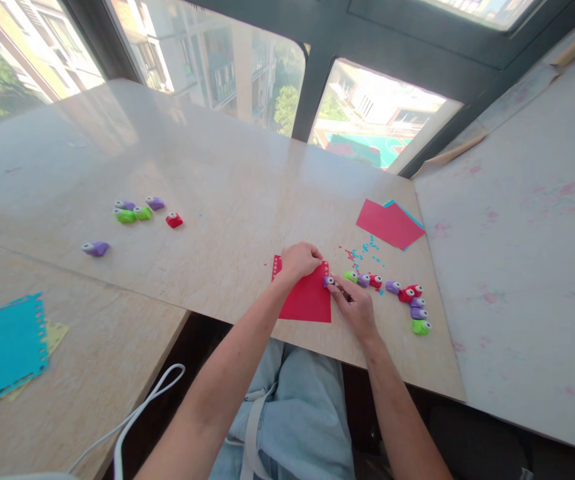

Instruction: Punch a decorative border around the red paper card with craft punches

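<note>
A: Hands first, two of them. The left hand (301, 260) lies curled on the far edge of a red sheet (307, 299), pinning it to the table (237, 200). The right hand (354, 305) pinches a purple punch (328, 281) at the sheet's right edge.

B: Other punches?

A: Eight in a curved row just right of that hand (407, 293), five more far left (137, 213). Confetti (364, 252) lies beyond the row, then a red-and-blue stack (390, 223).

B: Anything nearer?

A: A blue sheet (4, 347) with punched edges, near left, over yellow paper, and a white cable (137, 413).
</note>
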`<action>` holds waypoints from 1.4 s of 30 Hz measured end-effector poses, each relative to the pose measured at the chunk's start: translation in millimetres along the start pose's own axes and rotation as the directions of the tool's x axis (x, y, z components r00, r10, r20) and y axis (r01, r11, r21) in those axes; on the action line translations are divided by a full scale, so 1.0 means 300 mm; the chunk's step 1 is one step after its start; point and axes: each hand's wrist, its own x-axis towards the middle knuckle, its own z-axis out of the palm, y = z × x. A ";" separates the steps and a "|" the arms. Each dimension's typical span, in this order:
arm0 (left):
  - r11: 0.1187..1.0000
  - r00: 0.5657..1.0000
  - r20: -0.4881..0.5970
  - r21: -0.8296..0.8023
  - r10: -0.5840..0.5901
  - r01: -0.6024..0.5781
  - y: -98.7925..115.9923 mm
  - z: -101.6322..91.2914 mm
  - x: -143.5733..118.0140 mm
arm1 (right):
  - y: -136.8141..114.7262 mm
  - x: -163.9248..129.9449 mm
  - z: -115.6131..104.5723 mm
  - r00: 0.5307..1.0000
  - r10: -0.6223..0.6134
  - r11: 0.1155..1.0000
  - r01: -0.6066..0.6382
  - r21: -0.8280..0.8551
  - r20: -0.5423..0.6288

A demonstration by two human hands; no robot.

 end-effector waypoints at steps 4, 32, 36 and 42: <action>1.000 1.000 -0.007 -0.021 0.003 -0.003 -0.007 0.003 0.000 | 0.001 -0.018 0.002 1.000 0.005 1.000 -0.005 0.014 -0.002; 0.996 0.999 -0.044 -0.082 0.021 -0.025 -0.025 0.016 0.001 | -0.002 -0.032 0.015 0.999 0.027 1.000 -0.027 0.001 -0.028; 0.995 0.999 -0.046 -0.091 0.024 -0.028 -0.027 0.019 0.001 | 0.001 -0.032 0.015 1.000 0.023 1.000 -0.023 -0.004 -0.017; 0.993 0.998 -0.056 -0.114 0.018 -0.024 -0.031 0.021 0.003 | 0.002 -0.038 0.010 1.000 0.013 1.000 -0.013 -0.008 0.000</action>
